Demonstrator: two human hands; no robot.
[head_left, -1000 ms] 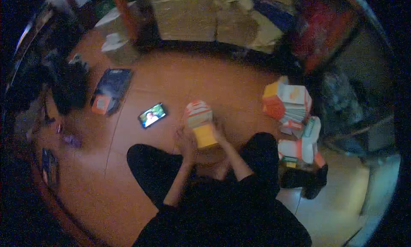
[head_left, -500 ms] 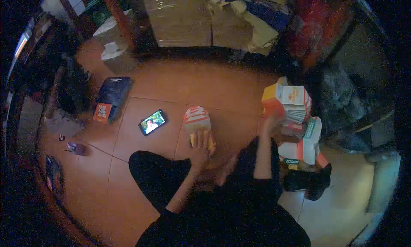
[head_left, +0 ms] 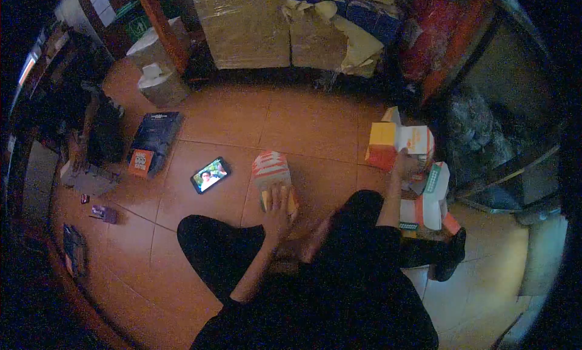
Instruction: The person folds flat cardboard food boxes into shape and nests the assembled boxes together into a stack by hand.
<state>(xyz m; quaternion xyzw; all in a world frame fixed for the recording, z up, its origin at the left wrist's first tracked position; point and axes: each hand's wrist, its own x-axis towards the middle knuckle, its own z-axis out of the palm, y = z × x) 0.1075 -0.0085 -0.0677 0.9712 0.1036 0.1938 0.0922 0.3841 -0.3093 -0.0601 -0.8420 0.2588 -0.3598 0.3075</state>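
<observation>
My left hand (head_left: 277, 206) lies with its fingers spread on the near end of a small stack of flat printed cartons (head_left: 271, 170), white with red stripes and yellow-orange ends. To the right, my right hand (head_left: 410, 162) reaches to the near edge of another stack of printed cartons (head_left: 382, 134), orange, white and red. Its fingers are dim and blurred against the cartons, so their grip is unclear. Just below that hand lie more cartons (head_left: 434, 198), white with green and red parts, partly over my right leg.
A lit phone (head_left: 211, 175) lies on the tiled floor left of the small stack. Farther left are a dark blue package (head_left: 156, 135) with an orange label and a small purple object (head_left: 105, 214). Wrapped boxes (head_left: 245, 32) stand at the back; clear plastic (head_left: 476, 126) is heaped at right.
The right hand has moved up onto the near edge of the right stack, covering the fanned carton edges. The left hand stays on its stack. The whole view has shifted slightly.
</observation>
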